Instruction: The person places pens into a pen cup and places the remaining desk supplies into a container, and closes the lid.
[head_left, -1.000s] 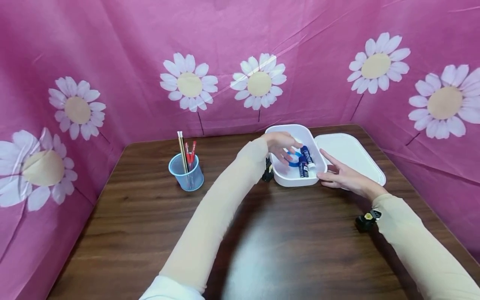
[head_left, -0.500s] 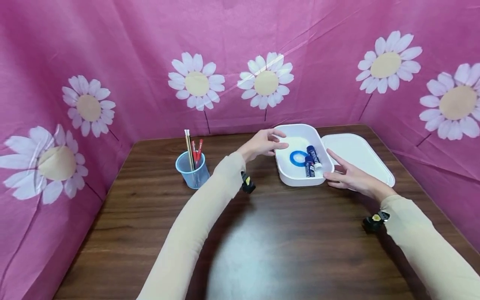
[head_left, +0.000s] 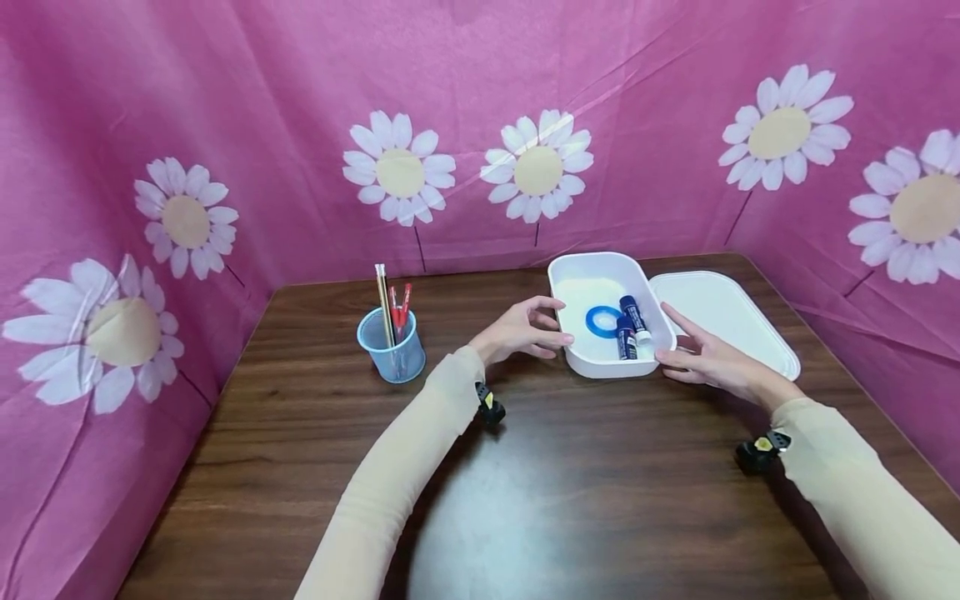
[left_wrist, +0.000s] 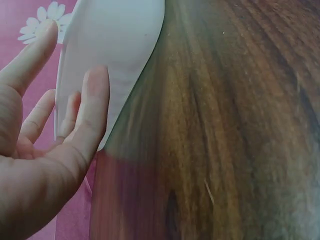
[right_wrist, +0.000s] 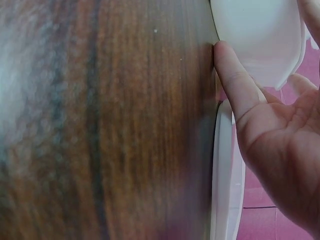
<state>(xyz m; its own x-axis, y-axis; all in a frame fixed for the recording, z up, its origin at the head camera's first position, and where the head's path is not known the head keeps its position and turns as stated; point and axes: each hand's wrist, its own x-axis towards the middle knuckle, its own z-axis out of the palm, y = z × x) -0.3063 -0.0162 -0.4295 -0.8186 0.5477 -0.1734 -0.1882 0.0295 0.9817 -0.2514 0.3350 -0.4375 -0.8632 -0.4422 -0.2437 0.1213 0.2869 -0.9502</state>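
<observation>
A white rounded box (head_left: 573,354) sits near the table's back edge. Inside lie a blue tape roll (head_left: 592,327) and two dark blue glue sticks (head_left: 634,315) with white parts. At the box's left side is my left hand (head_left: 517,333), its fingers spread and slightly bent; in the left wrist view the fingertips stand close to the box wall (left_wrist: 125,50), and contact is unclear. My right hand (head_left: 708,362) rests against the box's right side, fingers extended. In the right wrist view one finger of this hand (right_wrist: 280,130) lies low by the wall, near the table.
The white lid (head_left: 723,317) lies flat right of the box, partly behind my right hand. To the left stands a light blue mesh cup (head_left: 393,358) holding pencils (head_left: 386,308) and red pens (head_left: 400,307). A pink flowered curtain (head_left: 465,242) closes off the back and sides.
My left hand has come out of the box, passed over its left rim and dropped down beside its left wall. The right hand stays at the right side. The view has shifted slightly.
</observation>
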